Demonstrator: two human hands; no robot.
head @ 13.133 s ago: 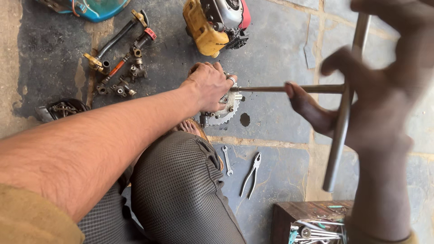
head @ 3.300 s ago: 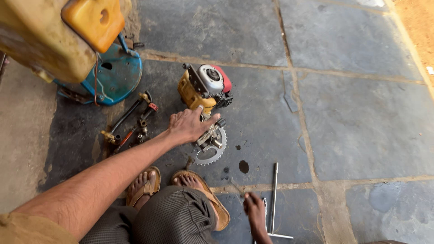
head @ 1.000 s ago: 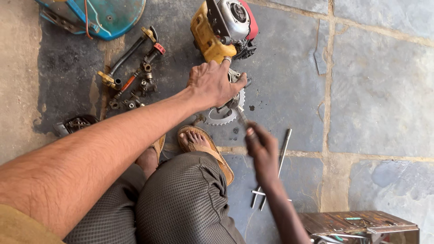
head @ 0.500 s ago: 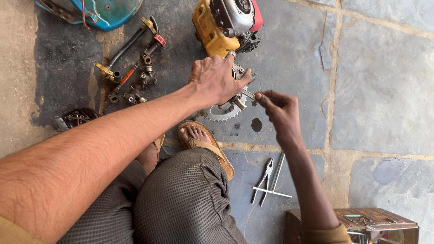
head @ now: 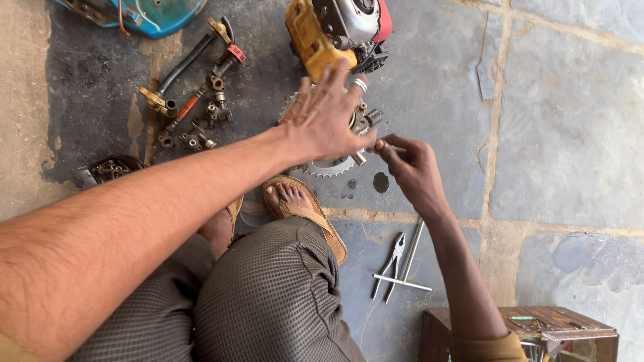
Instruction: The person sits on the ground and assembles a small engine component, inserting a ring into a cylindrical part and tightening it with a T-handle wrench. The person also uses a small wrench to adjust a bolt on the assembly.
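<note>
You're over a floor of big grey stone slabs (head: 570, 134) with pale mortar joints, in bright daylight with soft shadows. Dark oily stain (head: 87, 94) spreads across the slabs at upper left, and there's one small dark spot (head: 380, 182) near the middle. Far left is a paler, sandy strip (head: 23, 100) of the same floor. Wooden box (head: 469, 328) sits at the bottom right (its top is cluttered, contents too small to tell).

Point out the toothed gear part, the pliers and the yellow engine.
toothed gear part (head: 330, 167), head view, lower toothed rim.
pliers (head: 396, 251), head view, near the pivot.
yellow engine (head: 310, 41), head view, yellow housing.
</note>
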